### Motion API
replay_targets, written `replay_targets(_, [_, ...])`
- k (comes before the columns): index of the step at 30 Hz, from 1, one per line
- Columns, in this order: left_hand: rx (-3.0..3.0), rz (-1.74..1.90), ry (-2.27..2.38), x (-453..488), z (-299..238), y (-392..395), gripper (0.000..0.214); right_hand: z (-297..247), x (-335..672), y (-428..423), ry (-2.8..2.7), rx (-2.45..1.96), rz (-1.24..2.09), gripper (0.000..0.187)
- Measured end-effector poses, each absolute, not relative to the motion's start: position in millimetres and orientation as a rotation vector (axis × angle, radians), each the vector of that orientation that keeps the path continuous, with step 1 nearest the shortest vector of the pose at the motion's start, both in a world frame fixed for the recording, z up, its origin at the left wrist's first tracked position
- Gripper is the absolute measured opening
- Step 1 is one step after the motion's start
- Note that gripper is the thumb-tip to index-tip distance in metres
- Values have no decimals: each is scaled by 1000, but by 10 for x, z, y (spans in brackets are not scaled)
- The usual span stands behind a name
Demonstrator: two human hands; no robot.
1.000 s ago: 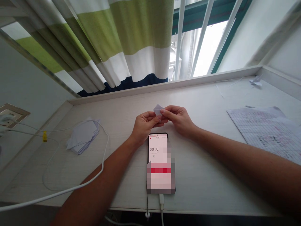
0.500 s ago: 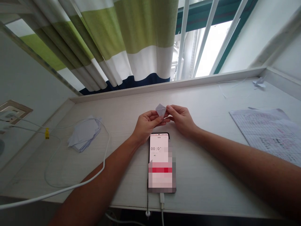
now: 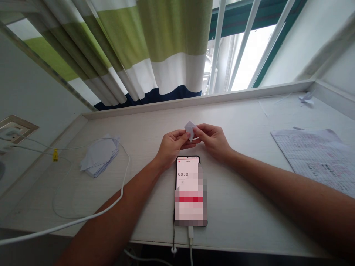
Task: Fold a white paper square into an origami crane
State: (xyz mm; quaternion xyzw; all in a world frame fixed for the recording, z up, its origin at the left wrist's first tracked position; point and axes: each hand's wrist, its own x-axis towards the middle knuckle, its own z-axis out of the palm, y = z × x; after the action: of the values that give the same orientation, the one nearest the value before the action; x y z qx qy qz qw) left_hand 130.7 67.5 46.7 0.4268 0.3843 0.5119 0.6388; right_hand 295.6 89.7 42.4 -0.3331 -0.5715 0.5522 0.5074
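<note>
A small folded piece of white paper [image 3: 190, 129] is held just above the pale table [image 3: 244, 207], pinched from both sides. My left hand [image 3: 172, 146] grips its left lower edge with fingers closed. My right hand [image 3: 212, 140] pinches its right side, fingers curled. Right below my hands a phone [image 3: 190, 190] lies flat, screen lit with a timer, a cable plugged into its near end.
A stack of white paper squares [image 3: 100, 157] lies at the left, ringed by a white cable [image 3: 83, 218] leading to a wall socket [image 3: 12, 129]. Printed sheets [image 3: 318, 155] lie at the right. A paper scrap [image 3: 306, 99] sits by the far right corner. A striped curtain [image 3: 144, 48] hangs behind.
The folded paper has been turned and worked a little between my fingertips. Both hands stay in the same place above the phone.
</note>
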Motion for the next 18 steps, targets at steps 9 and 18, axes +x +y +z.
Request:
replay_targets(9, [1057,1194,893,1338,475,666,43,429,2952,900,-1353,-830,1322,40])
replay_targets(18, [1113,1165,838,1348,499,650,36,413,2964,910,-1356,-863,1274,38])
